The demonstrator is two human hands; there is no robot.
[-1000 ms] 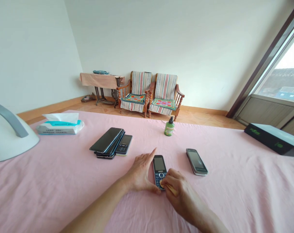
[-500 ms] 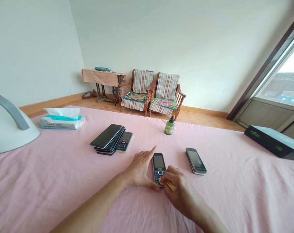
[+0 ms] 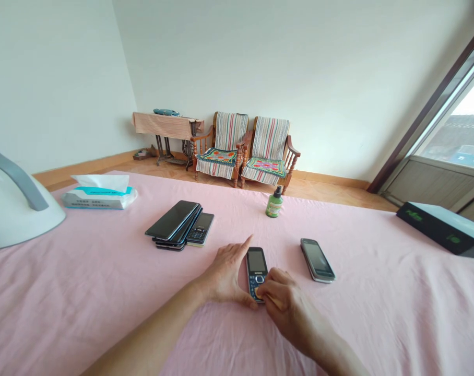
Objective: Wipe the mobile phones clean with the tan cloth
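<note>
A dark keypad mobile phone [image 3: 257, 261] lies face up on the pink cloth. My left hand [image 3: 227, 274] braces it from the left, with the thumb at its lower edge and the fingers spread along its side up to the top corner. My right hand [image 3: 286, 297] is closed on a small yellow cloth [image 3: 276, 301], pressing it against the lower keys. Those fingers cover the phone's lower right part and most of the cloth. To the right lies a silver-edged touchscreen phone [image 3: 317, 260], apart from both hands.
A stack of dark phones [image 3: 174, 224] and another keypad phone [image 3: 200, 228] lie left. Farther back stand a green spray bottle [image 3: 274, 202] and a tissue pack [image 3: 99, 197]. A white object with a grey handle [image 3: 21, 209] and a black box [image 3: 436, 227] flank the table.
My right hand and the yellow cloth have shifted very slightly left over the lower keys. My left hand stays in place at the phone.
</note>
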